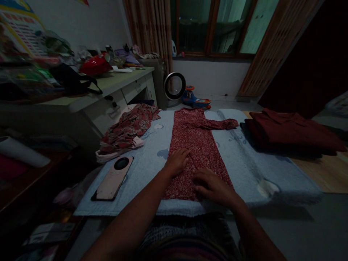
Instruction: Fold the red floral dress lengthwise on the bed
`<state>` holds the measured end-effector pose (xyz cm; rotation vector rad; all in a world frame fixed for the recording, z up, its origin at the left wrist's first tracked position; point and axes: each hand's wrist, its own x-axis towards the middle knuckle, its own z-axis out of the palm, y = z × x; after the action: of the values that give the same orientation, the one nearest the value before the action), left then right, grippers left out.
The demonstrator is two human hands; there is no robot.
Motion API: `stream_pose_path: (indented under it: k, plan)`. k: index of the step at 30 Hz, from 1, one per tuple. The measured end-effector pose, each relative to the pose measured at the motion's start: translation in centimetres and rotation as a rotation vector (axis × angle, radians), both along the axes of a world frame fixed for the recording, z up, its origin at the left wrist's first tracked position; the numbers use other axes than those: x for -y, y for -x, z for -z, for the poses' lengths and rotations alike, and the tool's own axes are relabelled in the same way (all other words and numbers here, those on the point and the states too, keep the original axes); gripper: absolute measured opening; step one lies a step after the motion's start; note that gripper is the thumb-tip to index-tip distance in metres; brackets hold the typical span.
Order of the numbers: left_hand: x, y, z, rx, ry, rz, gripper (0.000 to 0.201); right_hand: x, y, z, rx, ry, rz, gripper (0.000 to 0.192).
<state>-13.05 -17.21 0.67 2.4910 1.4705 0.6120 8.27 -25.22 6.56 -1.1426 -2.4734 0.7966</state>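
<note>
Both hands are lying flat and open on the red floral garment (197, 145), gripping nothing: the left hand (177, 162) and right hand (212, 185) are pressing its near end at lower centre of the frame. The garment is lying on the pale blue towel (244, 159), its long axis running from the hands toward the window, one sleeve folded out to the right. Uneven pressing could be bunching the thin cloth or skewing the fold.
</note>
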Motion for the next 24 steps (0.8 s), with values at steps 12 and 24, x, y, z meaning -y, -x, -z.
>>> stream_pose_path:
  k: [12,24]
  plan:
    - [-0.1,0.5,-1.2,0.279,-0.031,-0.050,0.032,-11.4,3.6,-0.4,0.034,-0.120,0.087,0.020]
    - [0.6,0.1,-1.3,0.079,0.060,-0.133,0.060,-13.4,3.4,4.2,-0.020,-0.206,0.076,0.027]
